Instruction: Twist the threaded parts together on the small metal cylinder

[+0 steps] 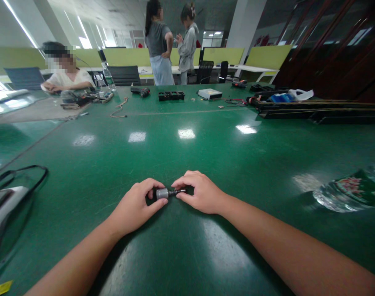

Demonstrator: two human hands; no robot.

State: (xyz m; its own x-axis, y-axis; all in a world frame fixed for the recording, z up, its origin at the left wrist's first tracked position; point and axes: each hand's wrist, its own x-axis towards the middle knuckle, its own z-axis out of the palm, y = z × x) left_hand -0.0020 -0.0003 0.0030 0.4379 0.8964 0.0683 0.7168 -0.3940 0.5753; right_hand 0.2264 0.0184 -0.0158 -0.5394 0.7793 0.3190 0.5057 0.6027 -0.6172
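Note:
A small motor-like part [162, 193] lies sideways just above or on the green tabletop, with a grey metal cylinder at its left end and a dark, ridged shaft pointing right. My left hand [141, 201] is closed around the cylinder, thumb in front and fingers behind. The thumb and fingers of my right hand [202, 191] curl around the shaft [176, 192], whose thin tip shows between them. Whether those fingertips press on the shaft is hard to tell.
A clear bottle [353, 189] with a green label lies at the right. Black cables [21, 168] and a white-edged device [8, 205] are at the left. Far back are a power drill [140, 91], a black tray [171, 95], a white box [210, 94], dark strips [316, 111] and several people.

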